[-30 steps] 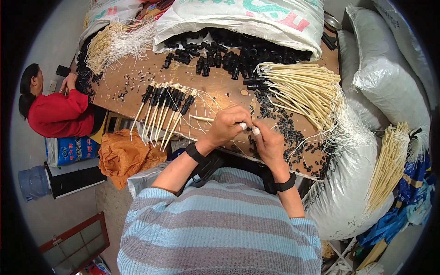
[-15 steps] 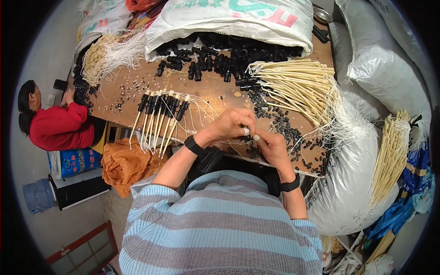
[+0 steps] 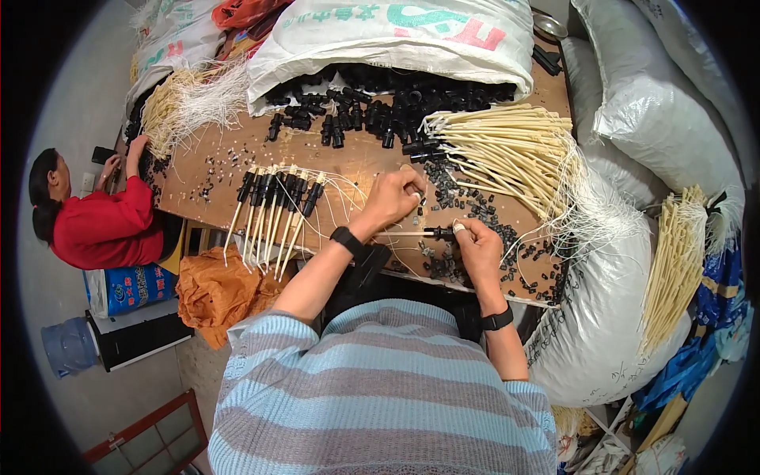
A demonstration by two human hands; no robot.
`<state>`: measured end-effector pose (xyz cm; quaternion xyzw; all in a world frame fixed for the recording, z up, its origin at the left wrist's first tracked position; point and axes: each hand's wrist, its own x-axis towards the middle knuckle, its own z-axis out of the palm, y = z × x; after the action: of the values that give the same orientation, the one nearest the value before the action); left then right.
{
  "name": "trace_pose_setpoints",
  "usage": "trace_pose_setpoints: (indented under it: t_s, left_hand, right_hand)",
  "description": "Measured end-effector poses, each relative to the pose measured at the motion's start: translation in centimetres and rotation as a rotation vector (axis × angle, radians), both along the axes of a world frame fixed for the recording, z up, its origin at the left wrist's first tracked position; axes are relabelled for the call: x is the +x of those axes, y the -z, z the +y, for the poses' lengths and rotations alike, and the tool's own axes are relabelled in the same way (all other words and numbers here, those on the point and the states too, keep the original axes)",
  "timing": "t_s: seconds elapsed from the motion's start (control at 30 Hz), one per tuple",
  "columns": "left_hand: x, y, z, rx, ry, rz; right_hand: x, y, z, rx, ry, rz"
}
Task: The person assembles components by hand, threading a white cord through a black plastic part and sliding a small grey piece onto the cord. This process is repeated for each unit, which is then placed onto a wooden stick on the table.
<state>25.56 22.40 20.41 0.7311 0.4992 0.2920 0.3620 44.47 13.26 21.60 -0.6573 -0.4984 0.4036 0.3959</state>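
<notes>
My right hand (image 3: 479,250), closed, pinches a black plastic fitting (image 3: 438,233) at its end. From the fitting a thin cream tube (image 3: 402,233) runs left, passing below my left hand (image 3: 391,201). The left fingers are bent together over the table, beside scattered small black plastic pieces (image 3: 480,207); whether a piece is between the fingertips is hard to make out. Left of my hands lies a row of several cream tubes with black fittings (image 3: 273,192), side by side, with white strings (image 3: 342,190) trailing from them.
A large bundle of cream tubes (image 3: 507,154) lies at the right. Behind it, an open white sack (image 3: 396,36) spills black fittings (image 3: 340,127). Full sacks (image 3: 590,309) crowd the table's right side. At the far left a person in red (image 3: 103,218) works at the table (image 3: 186,186).
My hands have moved apart, the left one up and left. A cream tube with a black fitting now shows between them. At the left, the person's arm has reached farther forward.
</notes>
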Motion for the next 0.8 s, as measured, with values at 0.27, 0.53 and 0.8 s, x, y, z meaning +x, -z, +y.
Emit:
trace_pose_setpoints:
  t_s: [0.27, 0.53, 0.8]
  left_hand:
    - [2.4, -2.8, -4.2, -0.491, -0.091, -0.545]
    - [1.2, -2.2, -4.2, -0.186, -0.079, -0.209]
    - [0.7, -3.6, -4.3, -0.047, 0.123, -0.399]
  right_hand:
    - [-2.2, 0.1, 0.2, 0.407, -0.056, -0.571]
    - [-2.5, -0.6, -0.4, 0.461, -0.085, -0.487]
    - [-0.5, -2.6, 0.2, -0.087, -0.003, 1.020]
